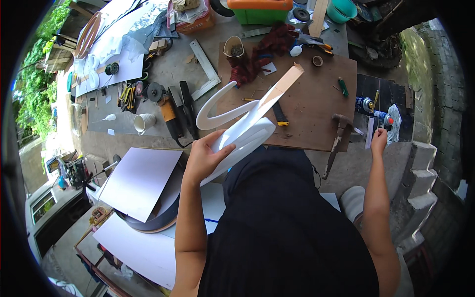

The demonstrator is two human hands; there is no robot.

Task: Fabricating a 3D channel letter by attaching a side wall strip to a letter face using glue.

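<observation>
Several glossy white curved strips point(250, 136) are gripped in the left hand point(204, 156), partly over a flat brown board point(314, 111); the right hand point(379, 141) (fingers bent, its hold impossible to tell) is just beside a blue cylindrical can with a red tip point(381, 115).

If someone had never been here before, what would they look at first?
Probably the big white curved pieces in the left hand, bright against the black clothes and brown board. Next might be the green box with an orange top at the picture's upper edge. The hammer at the board's right edge might catch the eye too.
</observation>
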